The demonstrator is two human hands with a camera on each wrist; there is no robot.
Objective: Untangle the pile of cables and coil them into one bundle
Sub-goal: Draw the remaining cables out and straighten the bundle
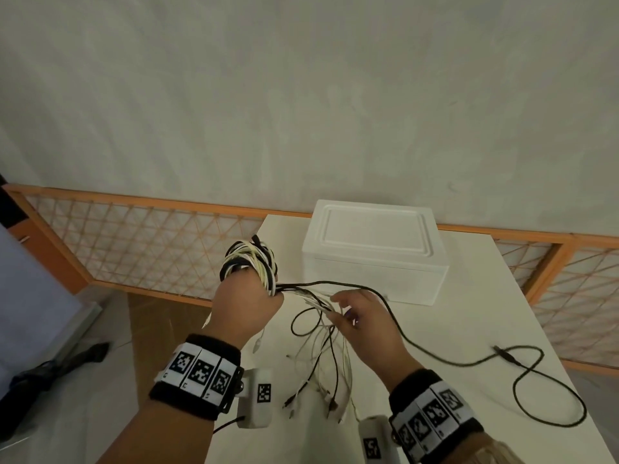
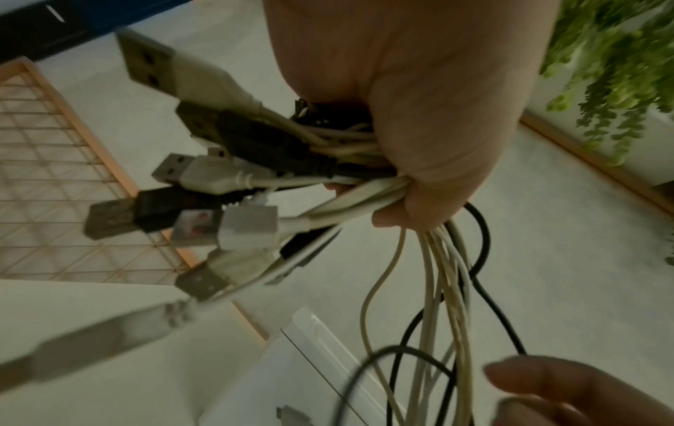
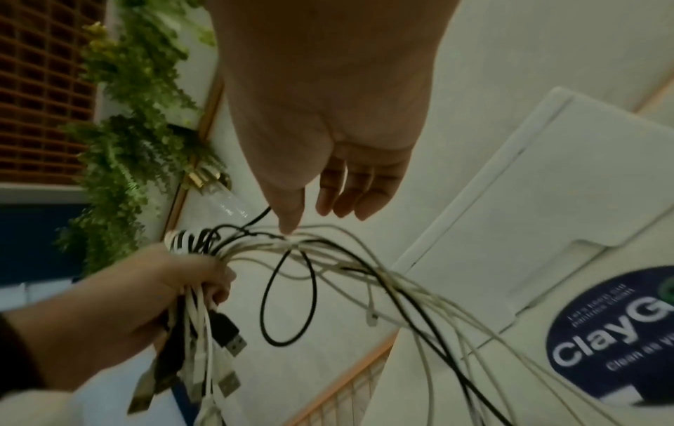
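Note:
My left hand [image 1: 249, 304] is raised over the table's left edge and grips a coil of black and white cables [image 1: 250, 261] wound around it. In the left wrist view its fist [image 2: 430, 161] closes on the strands, with several USB plugs [image 2: 218, 187] sticking out to the left. Loose strands [image 1: 321, 363] run from the coil down to the table. My right hand [image 1: 338, 308] hovers beside them with fingers [image 3: 346, 199] straight; its thumb touches the strands [image 3: 328, 250] and holds nothing. One long black cable [image 1: 522, 373] trails right across the table.
A white foam box [image 1: 375, 249] with a lid stands at the back of the white table [image 1: 452, 430], just beyond both hands. An orange lattice fence [image 1: 134, 242] runs behind the table. Green plants [image 3: 135, 144] hang off to the side.

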